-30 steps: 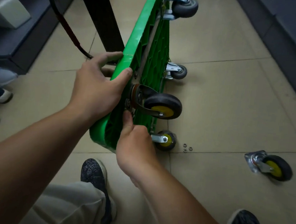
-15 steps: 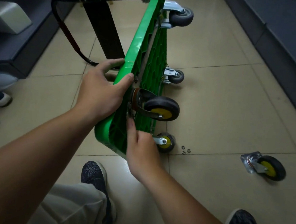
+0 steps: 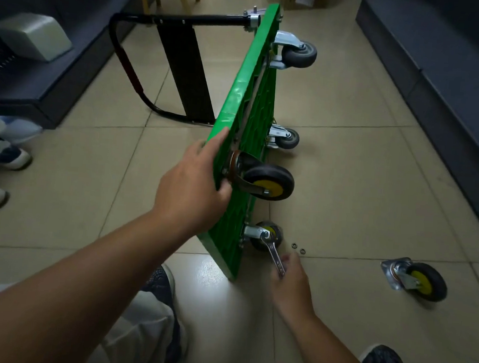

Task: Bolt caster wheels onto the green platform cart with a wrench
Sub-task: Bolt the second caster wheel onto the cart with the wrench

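On the tiled floor (image 3: pixel 345 188) ahead of me, the green platform cart (image 3: pixel 238 102) stands on its long edge, ribbed underside turned to my right. It is stiff plastic and, I judge, light enough to steady one-handed but ready to tip, so the upper rim is the place to hold it. My left hand (image 3: pixel 192 189) grips that rim, thumb beside the plate of the yellow-hubbed caster (image 3: pixel 266 180), which juts out sideways and will likely swivel if knocked. Below it, the lower caster (image 3: pixel 265 234) sits down by the floor, and the wrench (image 3: pixel 273 251) has its head against that caster's bracket. My right hand (image 3: pixel 291 281) is closed round the wrench's thin steel shank, which I expect to be slippery. Two small nuts (image 3: pixel 298 247) lie just beside it and could roll. A loose caster (image 3: pixel 415 278) rests well apart, not yet fitted. At the far end are two grey casters (image 3: pixel 298 53) and the black handle (image 3: pixel 170 20).
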